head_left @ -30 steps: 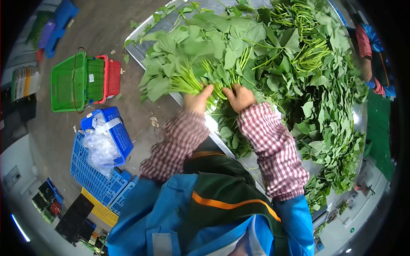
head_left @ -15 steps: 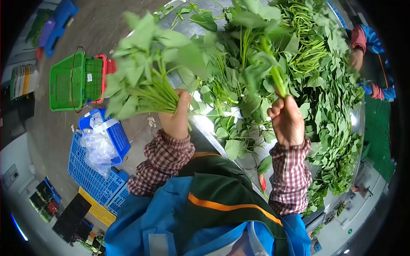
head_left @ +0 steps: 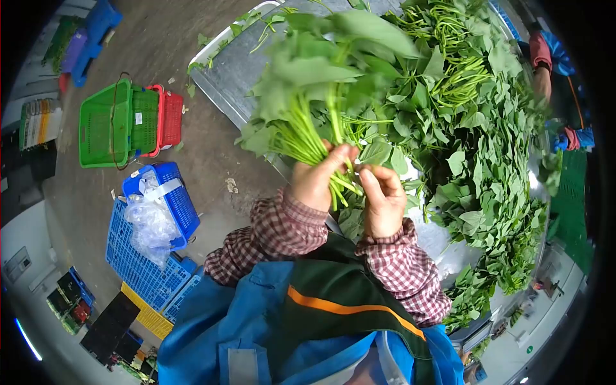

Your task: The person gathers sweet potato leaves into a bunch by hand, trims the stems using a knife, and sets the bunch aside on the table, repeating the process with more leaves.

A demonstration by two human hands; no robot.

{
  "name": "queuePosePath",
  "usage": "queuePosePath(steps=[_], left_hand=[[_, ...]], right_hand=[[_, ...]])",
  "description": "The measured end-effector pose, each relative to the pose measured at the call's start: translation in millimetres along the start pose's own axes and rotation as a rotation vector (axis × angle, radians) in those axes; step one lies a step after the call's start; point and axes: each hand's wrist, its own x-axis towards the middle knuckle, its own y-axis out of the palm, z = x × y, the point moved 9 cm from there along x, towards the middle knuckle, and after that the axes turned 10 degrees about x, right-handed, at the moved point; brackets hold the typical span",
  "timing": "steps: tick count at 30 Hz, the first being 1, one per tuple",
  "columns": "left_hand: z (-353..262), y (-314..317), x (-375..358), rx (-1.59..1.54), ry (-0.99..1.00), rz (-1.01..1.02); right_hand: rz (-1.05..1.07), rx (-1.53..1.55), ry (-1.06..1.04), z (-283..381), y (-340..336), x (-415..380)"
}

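Note:
My left hand point(head_left: 314, 178) is closed round the stems of a bunch of leafy greens point(head_left: 301, 125), the leaves fanning up and away from me. Cut stem ends poke out below the fist. Close beside it, my right hand point(head_left: 384, 200) has thumb and fingers pinched together near those stems; what is between the fingertips, if anything, is hidden. Under and beyond both hands, a large heap of loose leafy greens point(head_left: 478, 160) covers much of the metal table point(head_left: 228, 80).
Left of the table, a green basket point(head_left: 102, 125), a red basket point(head_left: 171, 119) and a blue basket point(head_left: 183, 208) with clear plastic bags point(head_left: 151, 221) stand on the floor near blue crates point(head_left: 138, 256). At the far right, a co-worker's arm point(head_left: 542, 74) reaches toward the heap.
Both hands have come together over the table edge. The left hand moved right with its bunch; the stems that the right hand held now stand with the bunch in the left.

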Motion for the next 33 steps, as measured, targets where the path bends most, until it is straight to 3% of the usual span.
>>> queuePosePath(steps=[2, 3, 4, 6, 7, 9, 10, 13, 14, 16, 17, 18, 20, 22, 23, 24, 26, 27, 28, 31, 32, 33], left_hand=[[-4.2, -10.3, -0.8, -0.181, -0.085, -0.095], [-7.2, -17.7, 1.5, -0.18, -0.091, -0.112], [-11.1, -27.2, 5.0, -0.181, -0.095, -0.132], [-11.0, -39.3, 11.1, -0.145, -0.124, -0.092], [-10.7, -42.3, 13.9, -0.139, -0.145, -0.073], [-10.1, -40.5, 14.8, -0.11, -0.182, -0.102], [-6.4, -38.5, 16.1, -0.121, -0.22, -0.081], [-1.9, -40.9, 22.2, -0.208, -0.333, -0.078], [-22.9, -33.7, 24.7, -0.315, -0.246, 0.085], [-68.4, -33.0, 7.8, -0.549, -0.092, 0.396], [-78.0, -35.7, 7.8, -0.485, 0.003, 0.411], [-66.0, -46.7, 11.2, -0.408, -0.021, 0.225], [-53.5, -63.4, 15.6, -0.23, -0.048, -0.122], [-38.9, -66.8, 14.7, -0.253, -0.077, -0.078], [-34.1, -68.0, 11.9, -0.247, -0.102, -0.098], [-29.2, -70.3, 8.6, -0.245, -0.124, -0.124], [-28.0, -65.0, 11.5, -0.257, -0.098, -0.03], [-23.5, -64.0, 15.4, -0.333, -0.106, 0.067], [-23.8, -59.6, 16.6, -0.408, -0.108, 0.162], [-25.9, -50.0, 14.0, -0.336, -0.05, 0.125], [-32.6, -52.4, 11.9, -0.231, 0.019, 0.038], [-41.4, -51.9, 6.3, -0.127, 0.08, -0.046]], right_hand=[[0.205, -0.243, -0.032, 13.4, -10.3, -13.6], [0.392, -0.207, 0.116, 14.2, -7.5, -20.1], [0.721, -0.505, 0.204, 7.4, -13.5, -23.5], [0.805, -1.367, 0.066, -2.8, -59.6, -15.7], [0.628, -1.793, -0.052, 8.8, -49.8, 2.4], [0.646, -1.145, -0.288, 32.3, 5.9, 26.1], [0.511, -1.206, -0.49, 39.6, 26.1, 42.3], [0.37, -1.536, -0.391, 11.9, 40.0, 91.0], [0.36, -1.561, -0.35, 13.5, 39.2, 101.7], [0.229, -1.31, -0.62, 62.0, 42.7, 85.0], [0.195, -1.131, -0.661, 72.4, 24.8, 87.4], [0.151, -0.745, -0.168, 55.5, -5.0, 97.5], [0.065, -0.362, 0.103, 60.6, -15.8, 76.4], [0.235, -0.401, 0.194, 63.5, -30.3, 54.8], [0.36, -0.63, 0.379, 54.8, -45.5, 45.4], [0.454, -1.016, 0.394, 45.2, -71.8, 41.3], [0.239, -1.713, -0.491, 77.6, -35.8, 35.4], [0.232, -1.503, -0.38, 69.7, -17.0, 40.2], [0.316, -1.004, -0.22, 42.2, -5.7, 51.0], [0.182, -1.109, -0.147, -10.7, 29.6, 90.2], [0.214, -1.104, 0.059, -28.1, 36.9, 99.9], [0.276, -1.161, 0.037, -38.9, 40.7, 106.8]])
